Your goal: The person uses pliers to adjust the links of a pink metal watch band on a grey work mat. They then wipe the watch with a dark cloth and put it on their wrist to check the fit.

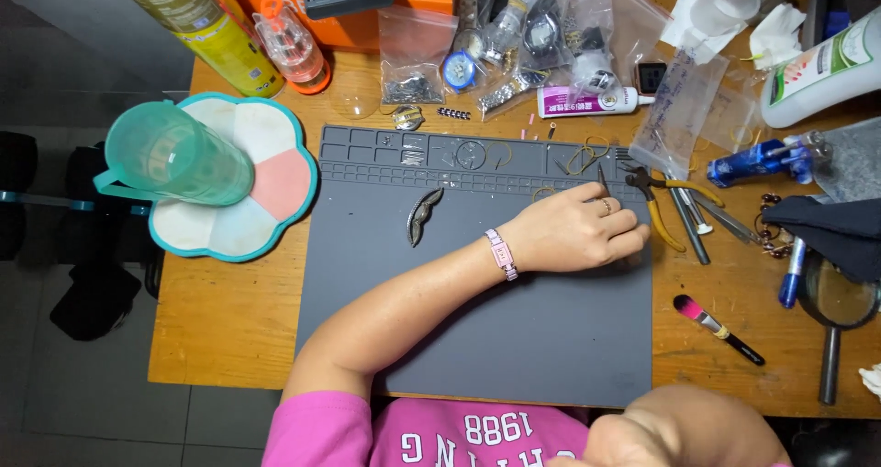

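Grey silicone work mat (477,339) carries the left hand (574,233), knuckles up, fingers (629,243) curled under toward the mat's 3 o'clock edge. A thin dark tool (603,179), maybe tweezers, sticks up from btwn thumb and forefinger, so the fingers look pinched on it; can't tell what's under the fingertips. Ring on one finger, pink-strapped watch (501,252) on the wrist. Right hand isn't seen; only a bare rounded bit of arm or knee at 5 o'clock, bottom of view.

Metal watch bracelet piece (423,216) lies on the mat at 9 o'clock of the hand, well apart from it. Thin rubber bands or wire loops (582,158) sit in the mat's tray strip at 12 o'clock, near the tool tip.

Just off the mat at 3 o'clock: yellow-handled pliers (663,208), w/ a few metal hand tools beside them. Farther at 4 o'clock, a pink-tipped brush (716,328) and a magnifying glass (833,311) on the wooden bench (225,320).

At 12 o'clock, clear zip bags (514,36) of watch parts and a small white tube (587,102). At 9–10 o'clock, a teal jug (174,152) on a flower-shaped tray (275,215).
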